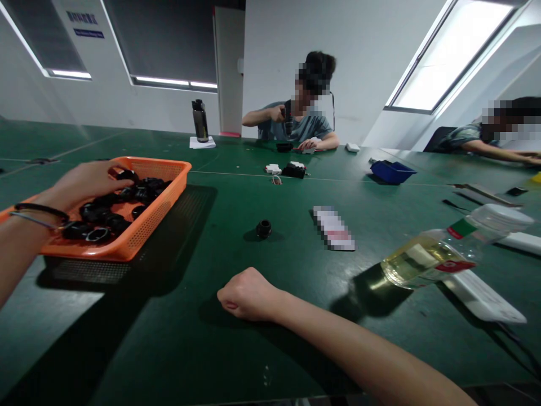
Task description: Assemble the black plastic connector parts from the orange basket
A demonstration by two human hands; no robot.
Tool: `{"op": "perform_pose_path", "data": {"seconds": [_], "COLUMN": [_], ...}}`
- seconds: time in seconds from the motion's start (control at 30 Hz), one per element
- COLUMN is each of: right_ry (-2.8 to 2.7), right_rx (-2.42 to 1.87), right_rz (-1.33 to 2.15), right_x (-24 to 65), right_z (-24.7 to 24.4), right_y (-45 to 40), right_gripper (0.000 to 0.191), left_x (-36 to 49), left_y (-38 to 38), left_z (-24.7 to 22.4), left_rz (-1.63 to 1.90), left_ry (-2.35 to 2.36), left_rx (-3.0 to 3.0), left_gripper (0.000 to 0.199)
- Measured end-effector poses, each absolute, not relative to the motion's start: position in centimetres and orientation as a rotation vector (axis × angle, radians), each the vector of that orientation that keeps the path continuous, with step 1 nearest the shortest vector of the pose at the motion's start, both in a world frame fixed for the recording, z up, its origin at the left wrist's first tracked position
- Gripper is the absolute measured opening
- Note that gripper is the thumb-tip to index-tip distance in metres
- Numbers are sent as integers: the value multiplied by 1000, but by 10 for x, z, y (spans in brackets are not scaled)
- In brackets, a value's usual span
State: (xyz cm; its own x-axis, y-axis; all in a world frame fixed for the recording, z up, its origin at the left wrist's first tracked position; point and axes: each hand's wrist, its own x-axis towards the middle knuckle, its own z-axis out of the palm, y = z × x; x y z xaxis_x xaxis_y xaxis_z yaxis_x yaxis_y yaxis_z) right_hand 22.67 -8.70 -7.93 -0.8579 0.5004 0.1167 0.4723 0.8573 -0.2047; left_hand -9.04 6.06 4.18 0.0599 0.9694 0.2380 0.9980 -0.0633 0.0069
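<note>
My left hand (91, 183) reaches over the near-left orange plastic basket (158, 225), thumb and fingers closed round a black ring-shaped part (128, 175). Under and beside it, several glossy black plastic parts (95, 213) lie in a loose heap. My right hand (249, 296) rests on the green table as a closed fist, and nothing shows in it. Beyond the fist, a small black hollow round fitting (264, 228) stands alone on the table, apart from both hands.
Right of the fitting lies a blurred-out phone-like object (333, 228). A clear bottle of yellowish liquid (422, 259) and a white power strip (486, 296) are nearer right. Farther back are a blue tray (392, 172), a dark bottle (200, 121) and a person (300, 121) working.
</note>
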Motion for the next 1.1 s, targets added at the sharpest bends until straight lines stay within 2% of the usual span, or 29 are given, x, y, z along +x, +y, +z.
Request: {"op": "perform_pose_path", "data": {"seconds": [0.1, 0.2, 0.33, 0.47, 0.67, 0.77, 0.87, 1.0, 1.1], "right_ry": [-2856, -2848, -2884, -2899, -2886, -2886, -2836, -2531, -2091], "right_rx": [-756, -745, -806, -830, -768, -776, -724, -721, -962], "right_rz": [238, 229, 209, 219, 232, 243, 210, 105, 73], "right_x": [227, 227, 226, 225, 226, 226, 229, 245, 266], "right_z": [-81, -82, -81, -77, -75, -77, -81, -88, -89], "right_y": [-88, -88, -89, -89, -88, -89, -88, -77, -61], "right_gripper": [20, 21, 20, 19, 18, 18, 19, 24, 28], "left_x": [-57, -13, 39, 71, 87, 89, 88, 83, 78], "left_y": [49, 30, 9, 4, 11, 13, 9, 0, -6], "left_z": [57, 58, 33, -6, -46, -54, -56, -57, -63], "left_rz": [-333, -458, -509, -432, -334, -332, -347, -398, -444], "left_ry": [-1996, -1715, -1479, -1475, -1466, -1450, -1496, -1530, -1514], "left_rx": [-2144, -2339, -2691, -2824, -2871, -2859, -2837, -2847, -2851], "left_gripper": [54, 50, 47, 49, 46, 43, 49, 55, 52]}}
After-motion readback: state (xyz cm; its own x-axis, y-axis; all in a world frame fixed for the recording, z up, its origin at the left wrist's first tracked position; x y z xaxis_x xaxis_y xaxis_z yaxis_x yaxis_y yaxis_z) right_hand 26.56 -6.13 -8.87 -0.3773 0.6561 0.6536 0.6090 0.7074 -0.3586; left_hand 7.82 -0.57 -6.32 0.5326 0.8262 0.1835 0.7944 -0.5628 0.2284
